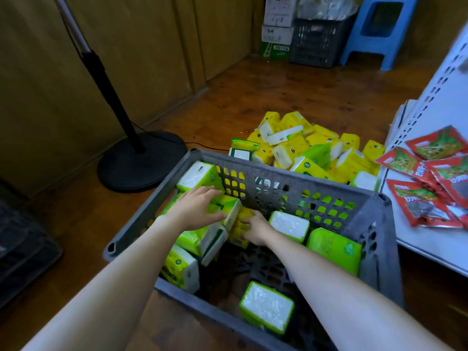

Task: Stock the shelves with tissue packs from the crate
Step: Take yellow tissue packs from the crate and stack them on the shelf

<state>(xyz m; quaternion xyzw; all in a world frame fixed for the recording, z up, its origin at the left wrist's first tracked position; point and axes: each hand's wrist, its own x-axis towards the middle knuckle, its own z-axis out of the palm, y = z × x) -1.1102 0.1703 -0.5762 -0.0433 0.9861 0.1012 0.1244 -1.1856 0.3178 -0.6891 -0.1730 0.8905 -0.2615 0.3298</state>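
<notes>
Left grip (200, 209) spread flat, right grip (255, 228) curled on the yellow pack (236, 230) at twelve o'clock in the crate (278, 173): squeeze inward, lift.

I view a shop: white metal shelving (428, 102) holding red snack packets (435, 181), tissue packs (311, 148) heaped on the floor (253, 97), cartons (277, 26) stacked behind.

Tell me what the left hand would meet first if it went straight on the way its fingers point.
Most likely the tilted yellow-green tissue pack, just ahead of the left hand. The fingertips may already touch it, but depth is unclear. Beyond that pack stands the far wall of the crate.
</notes>
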